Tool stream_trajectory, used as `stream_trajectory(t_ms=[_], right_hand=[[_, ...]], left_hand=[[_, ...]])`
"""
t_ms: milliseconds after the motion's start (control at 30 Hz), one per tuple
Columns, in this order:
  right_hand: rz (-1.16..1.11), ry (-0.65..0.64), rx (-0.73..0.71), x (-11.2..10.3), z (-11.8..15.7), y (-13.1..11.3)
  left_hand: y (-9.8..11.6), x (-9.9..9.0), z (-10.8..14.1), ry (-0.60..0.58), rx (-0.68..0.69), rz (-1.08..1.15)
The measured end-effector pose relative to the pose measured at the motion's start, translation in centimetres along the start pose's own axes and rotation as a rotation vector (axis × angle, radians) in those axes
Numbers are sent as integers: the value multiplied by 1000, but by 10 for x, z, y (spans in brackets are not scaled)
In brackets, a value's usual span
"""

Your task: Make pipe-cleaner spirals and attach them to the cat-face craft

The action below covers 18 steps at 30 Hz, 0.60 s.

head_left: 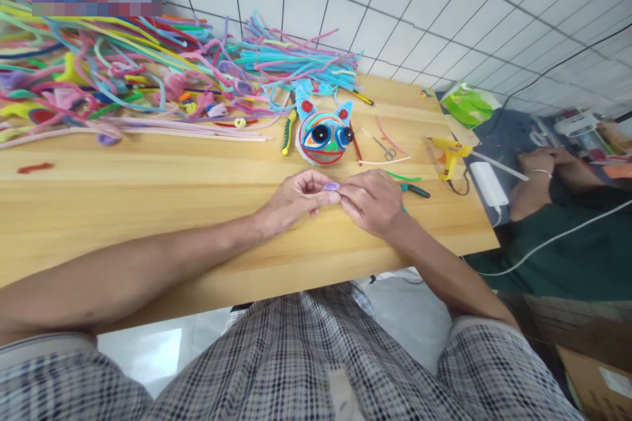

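Note:
Between my two hands, just above the wooden table [162,210], is a small coiled piece of purple pipe cleaner [331,187]. My left hand [299,197] pinches it from the left with thumb and forefinger. From the other side, the fingertips of my right hand [372,200] close on its right end. Directly beyond my hands stands a round animal head [324,138] made of coloured pipe cleaners, with blue ears, red spots and big dark eyes. Dark-handled pliers [415,191] lie beside my right hand, partly hidden by it.
Heaped pipe cleaners [148,72] cover the back left. Around the head lie a yellow-green handled tool [289,133], scissors [389,152] and a yellow cutter [364,98]. A yellow glue gun [450,156] stands near the right edge. Another person's hands [540,161] rest further right.

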State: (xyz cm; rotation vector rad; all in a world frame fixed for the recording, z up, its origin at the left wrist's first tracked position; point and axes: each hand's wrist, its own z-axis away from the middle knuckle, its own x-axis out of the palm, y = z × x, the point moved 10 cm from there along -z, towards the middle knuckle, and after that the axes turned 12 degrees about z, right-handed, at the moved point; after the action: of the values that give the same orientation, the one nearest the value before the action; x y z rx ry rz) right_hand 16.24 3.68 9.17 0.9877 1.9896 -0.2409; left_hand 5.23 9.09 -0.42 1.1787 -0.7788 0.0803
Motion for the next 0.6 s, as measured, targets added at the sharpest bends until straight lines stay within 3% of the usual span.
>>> stream_trajectory(t_ms=[300,600], right_hand=[[60,78,-25,-7,-8,-8],[49,102,72,-2,-10,-1]], left_hand=[[3,-1,0,28,1,1],[4,1,-2,-8,50,-30]])
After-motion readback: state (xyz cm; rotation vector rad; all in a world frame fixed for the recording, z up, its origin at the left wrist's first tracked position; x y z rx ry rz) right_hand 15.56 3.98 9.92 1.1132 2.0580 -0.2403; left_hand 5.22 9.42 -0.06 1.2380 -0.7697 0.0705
